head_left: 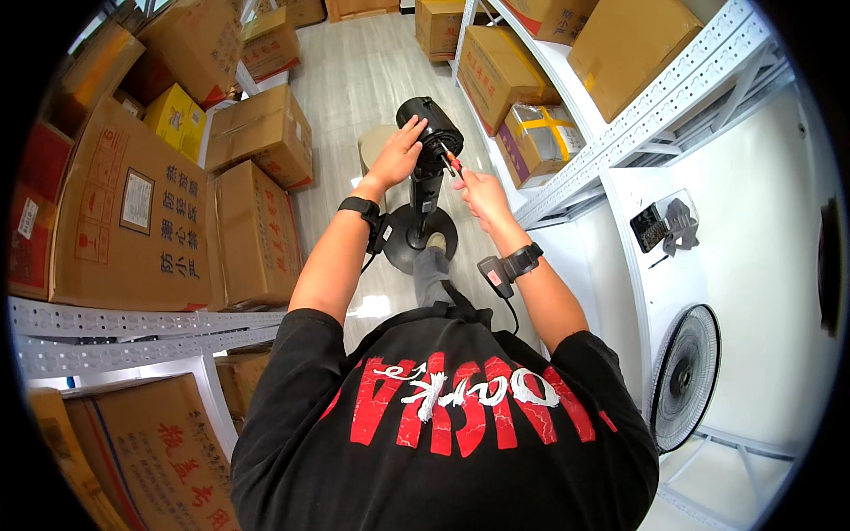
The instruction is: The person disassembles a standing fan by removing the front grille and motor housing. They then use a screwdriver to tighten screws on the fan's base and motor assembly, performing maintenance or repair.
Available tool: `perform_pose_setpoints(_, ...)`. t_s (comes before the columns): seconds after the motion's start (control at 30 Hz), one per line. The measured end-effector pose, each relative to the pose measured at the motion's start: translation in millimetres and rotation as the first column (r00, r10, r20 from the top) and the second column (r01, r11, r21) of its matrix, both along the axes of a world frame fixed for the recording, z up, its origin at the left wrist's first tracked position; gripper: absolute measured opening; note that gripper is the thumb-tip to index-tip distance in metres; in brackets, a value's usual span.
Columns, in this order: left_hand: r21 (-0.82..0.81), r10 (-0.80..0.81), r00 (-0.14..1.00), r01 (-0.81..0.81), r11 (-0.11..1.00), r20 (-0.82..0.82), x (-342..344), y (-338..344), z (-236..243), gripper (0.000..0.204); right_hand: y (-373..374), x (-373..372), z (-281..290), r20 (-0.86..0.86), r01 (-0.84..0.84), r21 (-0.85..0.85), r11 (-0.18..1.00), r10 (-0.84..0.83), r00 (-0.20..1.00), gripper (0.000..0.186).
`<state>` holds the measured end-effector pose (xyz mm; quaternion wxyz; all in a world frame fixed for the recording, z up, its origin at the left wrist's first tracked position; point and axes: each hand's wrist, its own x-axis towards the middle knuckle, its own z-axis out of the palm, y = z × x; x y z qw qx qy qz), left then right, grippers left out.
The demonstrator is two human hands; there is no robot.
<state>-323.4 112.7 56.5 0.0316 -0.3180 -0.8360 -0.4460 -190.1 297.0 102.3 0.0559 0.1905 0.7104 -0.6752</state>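
Fan motor housing: a black rounded motor head (430,124) sits atop a black stand pole (426,199), just above picture centre, at about 12 o'clock from the person's chest.
Base: a round black base (398,239) rests on the pale floor (354,80), with a shoe (433,242) on it.
Left hand: the left hand (400,152) lies flat and open against the housing's 9 o'clock side, fingers spread, gripping nothing.
Right hand: the right hand (480,193) is closed around a red-handled screwdriver (452,162), its tip meeting the housing at 4 o'clock.
Wrists: each carries a black strap, the right with a small device (493,274).
Surroundings: cardboard boxes (257,133) stacked at 9 to 11 o'clock; white metal shelving (637,115) at 2 o'clock; a fan grille (683,376) at 4 o'clock.
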Motion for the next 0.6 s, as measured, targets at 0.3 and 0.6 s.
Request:
perform_pose_setpoints(0.3, 0.029, -0.003, 1.0, 0.002, 1.0, 0.026, -2.1, -4.8, -1.7, 0.051, -12.5, 4.7, 12.4, -0.275, 0.184, 0.89, 0.416, 0.171, 0.946, 0.035)
perform_pose_setpoints(0.6, 0.018, -0.001, 1.0, 0.001, 1.0, -0.011, 0.0, -2.0, -7.1, 0.05, 8.7, -3.0, 14.9, 0.215, 0.014, -0.142, 0.99, 0.017, 0.976, 0.038)
